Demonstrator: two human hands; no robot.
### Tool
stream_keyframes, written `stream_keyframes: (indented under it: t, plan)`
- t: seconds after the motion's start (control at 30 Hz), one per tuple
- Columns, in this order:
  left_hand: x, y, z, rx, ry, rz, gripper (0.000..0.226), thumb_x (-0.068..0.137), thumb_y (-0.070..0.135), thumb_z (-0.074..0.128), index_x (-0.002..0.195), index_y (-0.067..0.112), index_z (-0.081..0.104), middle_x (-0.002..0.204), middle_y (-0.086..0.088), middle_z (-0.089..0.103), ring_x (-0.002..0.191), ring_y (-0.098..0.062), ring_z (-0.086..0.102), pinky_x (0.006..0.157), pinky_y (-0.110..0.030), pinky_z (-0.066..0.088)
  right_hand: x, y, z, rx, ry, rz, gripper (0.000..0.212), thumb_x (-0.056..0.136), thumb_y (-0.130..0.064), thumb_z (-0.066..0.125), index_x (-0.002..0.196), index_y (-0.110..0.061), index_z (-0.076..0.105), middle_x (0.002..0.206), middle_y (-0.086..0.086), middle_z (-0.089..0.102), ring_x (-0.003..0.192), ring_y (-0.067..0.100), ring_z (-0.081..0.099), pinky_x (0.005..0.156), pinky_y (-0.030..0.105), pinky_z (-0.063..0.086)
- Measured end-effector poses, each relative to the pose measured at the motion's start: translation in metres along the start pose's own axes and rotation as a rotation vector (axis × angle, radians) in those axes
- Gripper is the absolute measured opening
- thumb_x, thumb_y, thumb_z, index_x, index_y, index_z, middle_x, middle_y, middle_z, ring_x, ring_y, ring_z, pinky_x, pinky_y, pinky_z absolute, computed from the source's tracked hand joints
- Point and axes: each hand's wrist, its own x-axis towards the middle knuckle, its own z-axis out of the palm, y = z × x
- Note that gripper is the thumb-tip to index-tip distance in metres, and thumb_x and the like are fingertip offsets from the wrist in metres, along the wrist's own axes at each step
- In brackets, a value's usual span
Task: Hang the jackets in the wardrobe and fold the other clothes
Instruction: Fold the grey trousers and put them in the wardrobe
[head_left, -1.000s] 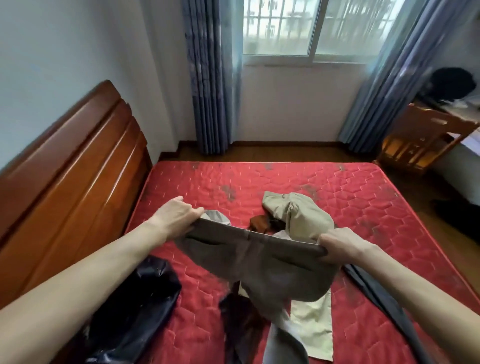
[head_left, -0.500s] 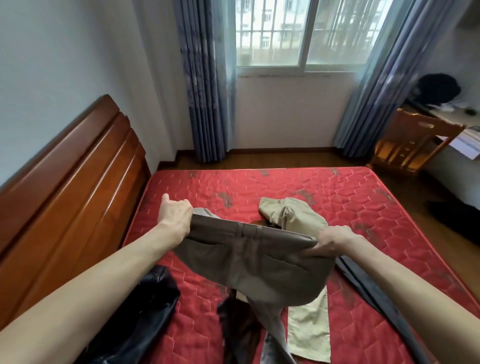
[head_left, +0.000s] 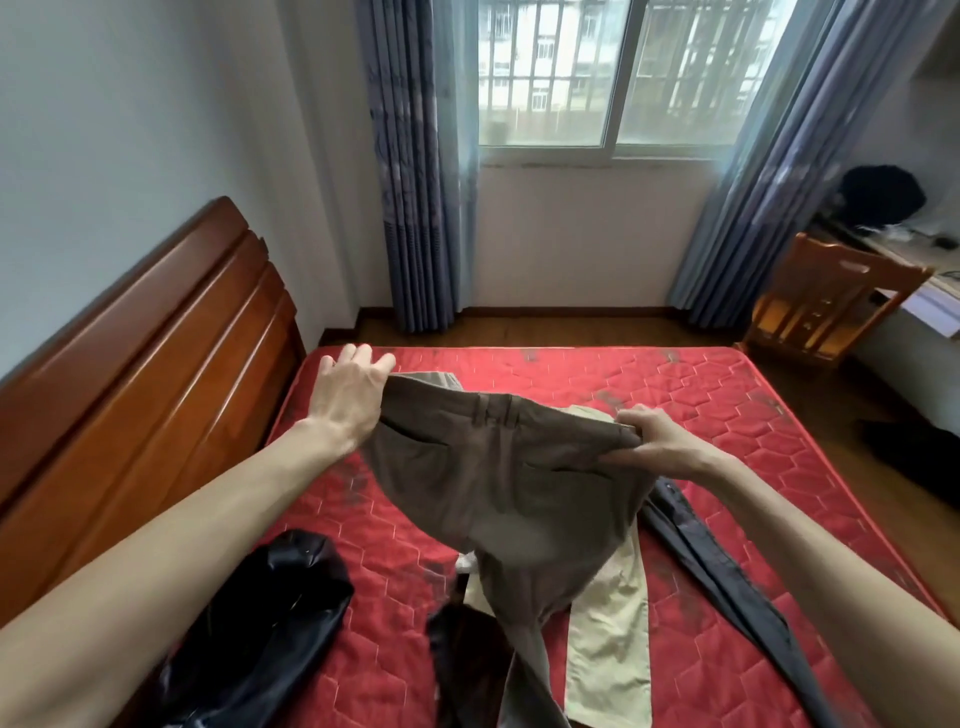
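Taupe trousers held up by the waistband above the red mattress, left hand and right hand each clamped on one end, black jacket at the near left edge.

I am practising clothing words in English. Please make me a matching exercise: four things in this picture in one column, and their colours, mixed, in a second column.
Things:
1. trousers held up by both hands
2. trousers lying flat on the bed
3. mattress
4. shiny garment at the near left

Colours:
A. red
B. black
C. grey-brown
D. pale beige

Pairs: 1-C, 2-D, 3-A, 4-B
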Motion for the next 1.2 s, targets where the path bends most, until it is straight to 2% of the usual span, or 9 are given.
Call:
stream_keyframes:
  t: [0.1,0.3,0.6,0.67,0.73,0.8,0.93,1.07,1.2]
  plan:
    - [0.017,-0.006,-0.018,-0.212,0.188,-0.028,0.027,0.085,-0.009,0.063,0.100,0.011,0.071,0.104,-0.012,0.047,0.102,-0.035,0.045,0.078,-0.054,0.049,-0.001,-0.018,-0.020,0.104,0.040,-0.080,0.032,0.086,-0.024,0.085,0.095,-0.004,0.063,0.099,0.024,0.066,0.085,0.019,0.063,0.080,0.051,0.054]
    - [0.044,-0.005,-0.061,-0.656,0.382,0.091,0.012,0.083,0.005,0.064,0.090,0.012,0.070,0.123,-0.007,0.056,0.125,-0.037,0.045,0.107,-0.045,0.041,-0.020,-0.074,-0.059,0.342,0.178,-0.235,0.024,0.080,-0.005,0.087,0.099,-0.014,0.076,0.096,0.012,0.074,0.090,0.015,0.068,0.083,0.036,0.057]
    - [0.051,0.014,-0.152,-1.462,0.392,0.088,0.022,0.068,-0.019,0.060,0.079,0.000,0.062,0.079,-0.005,0.062,0.071,-0.001,0.062,0.078,-0.022,0.053,-0.083,-0.140,-0.128,0.491,-0.165,-0.513,0.023,0.070,0.010,0.069,0.072,-0.013,0.074,0.089,0.020,0.074,0.088,0.027,0.067,0.078,0.031,0.054]
    - [0.054,0.019,-0.162,-1.647,0.325,0.018,0.033,0.074,-0.029,0.057,0.075,0.004,0.057,0.068,0.007,0.058,0.064,-0.006,0.061,0.079,-0.032,0.056,-0.086,-0.147,-0.131,0.499,-0.191,-0.544,0.019,0.068,0.001,0.080,0.066,-0.016,0.070,0.087,0.019,0.075,0.085,0.025,0.065,0.076,0.031,0.053]
    - [0.053,0.027,-0.168,-1.795,0.207,-0.005,0.034,0.076,-0.030,0.051,0.073,0.004,0.052,0.062,0.008,0.055,0.055,-0.007,0.056,0.065,-0.023,0.054,-0.085,-0.148,-0.133,0.478,-0.166,-0.565,0.024,0.067,-0.007,0.087,0.062,-0.017,0.066,0.088,0.017,0.075,0.087,0.023,0.064,0.078,0.030,0.053]
    - [0.050,0.032,-0.170,-1.927,0.058,0.056,0.025,0.064,-0.013,0.064,0.066,0.011,0.059,0.070,0.003,0.057,0.061,-0.010,0.055,0.056,-0.019,0.046,-0.089,-0.148,-0.133,0.485,-0.160,-0.594,0.029,0.069,0.008,0.076,0.060,-0.017,0.065,0.082,0.010,0.075,0.085,0.020,0.058,0.075,0.025,0.050]
    - [0.052,0.032,-0.175,-2.170,-0.294,0.299,0.027,0.049,0.003,0.083,0.065,0.019,0.067,0.097,-0.002,0.061,0.095,-0.020,0.060,0.089,-0.036,0.049,-0.096,-0.165,-0.130,0.567,-0.300,-0.686,0.041,0.071,0.023,0.057,0.061,-0.016,0.066,0.071,0.012,0.070,0.075,0.025,0.047,0.067,0.029,0.044]
    - [0.059,0.068,-0.185,-2.068,-0.435,0.475,0.034,0.076,-0.019,0.059,0.100,0.004,0.066,0.095,-0.013,0.059,0.093,-0.028,0.065,0.110,-0.064,0.038,-0.075,-0.184,-0.132,0.428,-0.281,-0.714,0.040,0.073,0.026,0.063,0.067,-0.013,0.070,0.083,0.012,0.064,0.078,0.026,0.058,0.074,0.033,0.048]
    - [0.056,0.099,-0.183,-2.112,-0.550,0.441,0.053,0.078,-0.004,0.079,0.126,0.009,0.062,0.099,-0.011,0.066,0.088,-0.022,0.069,0.089,-0.038,0.059,-0.056,-0.190,-0.128,0.395,-0.129,-0.735,0.037,0.073,0.034,0.066,0.071,-0.003,0.068,0.084,0.011,0.066,0.086,0.022,0.063,0.084,0.028,0.050]
